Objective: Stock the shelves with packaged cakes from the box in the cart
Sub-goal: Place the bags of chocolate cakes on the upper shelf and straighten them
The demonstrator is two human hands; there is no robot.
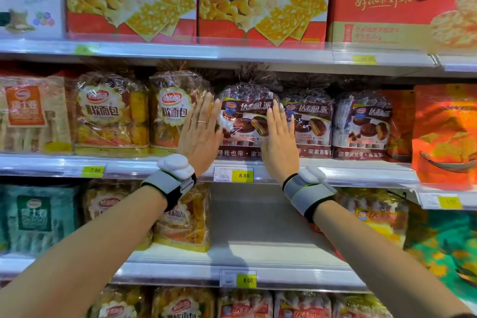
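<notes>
Nearest to us are our own two forearms, reaching up and away into the shelving, each wrist wrapped in a grey band carrying a white sensor. Below them the lower shelf has a bare stretch between packs of bread on the left and more packs on the right.

Farther in, at the middle shelf, our left hand and right hand stand upright with palms facing each other, fingers straight and together, not curled round anything. Between them sits the chocolate cake pack, a clear bag with its gathered top pointing up, so its long axis runs vertically, parallel to our fingers. The left palm lies against the pack's left side and the right palm overlaps its right front edge; we judge both to be pressing lightly on the film (actual contact is hard to confirm). The pack rests on the shelf just above the 8.80 price tag.

To its right stand two matching cake packs, touching in a row; to its left, the soft bread bags. The cart and its box are out of view.

We judge the pack placed and being squared; both hands are equally close, so sliding it straight back, away from us, seems the natural next move
</notes>
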